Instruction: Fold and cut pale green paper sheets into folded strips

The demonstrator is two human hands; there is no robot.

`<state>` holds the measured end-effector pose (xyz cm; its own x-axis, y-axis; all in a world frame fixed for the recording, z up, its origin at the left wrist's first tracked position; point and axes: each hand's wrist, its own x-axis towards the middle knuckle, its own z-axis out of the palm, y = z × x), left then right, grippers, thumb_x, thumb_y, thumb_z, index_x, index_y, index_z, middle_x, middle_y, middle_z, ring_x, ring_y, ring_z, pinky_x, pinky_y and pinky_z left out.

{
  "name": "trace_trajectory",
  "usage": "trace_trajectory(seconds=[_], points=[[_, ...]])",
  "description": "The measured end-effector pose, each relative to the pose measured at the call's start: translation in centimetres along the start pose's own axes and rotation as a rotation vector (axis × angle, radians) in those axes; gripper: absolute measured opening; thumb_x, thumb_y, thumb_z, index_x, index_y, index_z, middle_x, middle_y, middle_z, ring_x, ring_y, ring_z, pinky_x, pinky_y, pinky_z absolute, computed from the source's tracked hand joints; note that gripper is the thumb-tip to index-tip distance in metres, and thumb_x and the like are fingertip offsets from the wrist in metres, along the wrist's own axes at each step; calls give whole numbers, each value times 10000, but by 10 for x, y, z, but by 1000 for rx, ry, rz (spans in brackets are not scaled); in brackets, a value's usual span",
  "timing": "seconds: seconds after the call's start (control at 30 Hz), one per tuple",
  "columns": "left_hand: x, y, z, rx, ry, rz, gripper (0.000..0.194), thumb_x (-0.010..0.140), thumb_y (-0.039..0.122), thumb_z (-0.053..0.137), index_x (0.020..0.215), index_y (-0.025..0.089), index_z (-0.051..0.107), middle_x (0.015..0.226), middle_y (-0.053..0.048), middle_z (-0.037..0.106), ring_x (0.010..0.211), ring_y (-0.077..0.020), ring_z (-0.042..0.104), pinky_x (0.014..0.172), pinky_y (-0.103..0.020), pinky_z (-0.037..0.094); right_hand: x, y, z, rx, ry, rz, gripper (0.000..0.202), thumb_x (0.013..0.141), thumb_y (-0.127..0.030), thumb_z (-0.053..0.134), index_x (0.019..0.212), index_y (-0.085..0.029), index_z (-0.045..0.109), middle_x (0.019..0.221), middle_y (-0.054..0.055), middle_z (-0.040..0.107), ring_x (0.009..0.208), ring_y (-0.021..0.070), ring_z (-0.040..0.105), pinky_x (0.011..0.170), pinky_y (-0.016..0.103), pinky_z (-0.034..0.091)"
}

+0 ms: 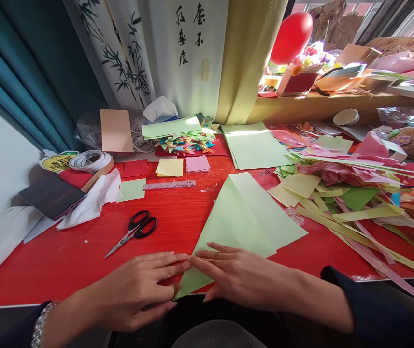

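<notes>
Right hand [234, 275] lies palm down, fingers slightly spread, on the folded pale-green paper sheet [234, 217], whose long axis runs away ahead; left hand [147, 285], fingers extended, is nearer its near-left corner, any pinch impossible to tell.

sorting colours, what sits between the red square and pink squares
In the head view, yellow paper squares lie between the red square and pink squares.
</notes>
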<state>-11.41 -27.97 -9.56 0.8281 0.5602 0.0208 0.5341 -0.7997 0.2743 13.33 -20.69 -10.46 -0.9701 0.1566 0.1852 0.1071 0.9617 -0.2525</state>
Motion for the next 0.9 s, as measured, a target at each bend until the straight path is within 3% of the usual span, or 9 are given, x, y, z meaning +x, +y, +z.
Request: trace_trajectory(seconds=[0.17, 0.43, 0.67, 0.8, 0.9], points=[[-2, -1, 2, 16, 34, -5, 236, 865, 181, 462, 1031, 199, 629, 1309, -59, 534, 1229, -205, 457, 1024, -320, 388, 5, 31, 6, -2, -14, 72, 477, 957, -270, 345, 1357, -18, 283, 1242, 129, 567, 1152, 167, 531, 1090, 359, 307], [-2, -1, 5, -15, 112, 7, 218, 842, 166, 494, 1002, 182, 641, 1251, -73, 583, 1224, -201, 464, 1031, -302, 380, 8, 71, 0, -109, -32, 73, 424, 969, -242, 308, 1362, -82, 304, 1258, 91, 560, 1140, 145, 541, 1110, 363, 271], [-3, -1, 7, -26, 122, -4, 230, 838, 172, 502, 1023, 186, 637, 1241, -55, 592, 1219, -201, 470, 1021, -309, 396, 9, 108, -5, 0, -34, 90, 410, 967, -151, 239, 1376, -148, 280, 1298, -2, 528, 1258, 119, 411, 1121, 353, 250], [-1, 0, 5, -29, 142, 0, 225, 827, 158, 512, 1014, 170, 636, 1190, -67, 627, 1208, -201, 482, 1012, -307, 408, 10, 130, -7, 26, 38, 182, 455, 974, -192, 228, 1424, -184, 163, 1272, -23, 549, 1280, 130, 379, 1101, 382, 285], [1, 1, 4, -20, 157, 9, 219, 821, 147, 510, 995, 170, 639, 1192, -67, 626, 1197, -200, 493, 1006, -305, 415, 10, 143, -7, 53, 38, 220, 463, 975, -206, 214, 1433, -228, 144, 1262, -57, 550, 1336, 148, 268, 1072, 407, 324]])
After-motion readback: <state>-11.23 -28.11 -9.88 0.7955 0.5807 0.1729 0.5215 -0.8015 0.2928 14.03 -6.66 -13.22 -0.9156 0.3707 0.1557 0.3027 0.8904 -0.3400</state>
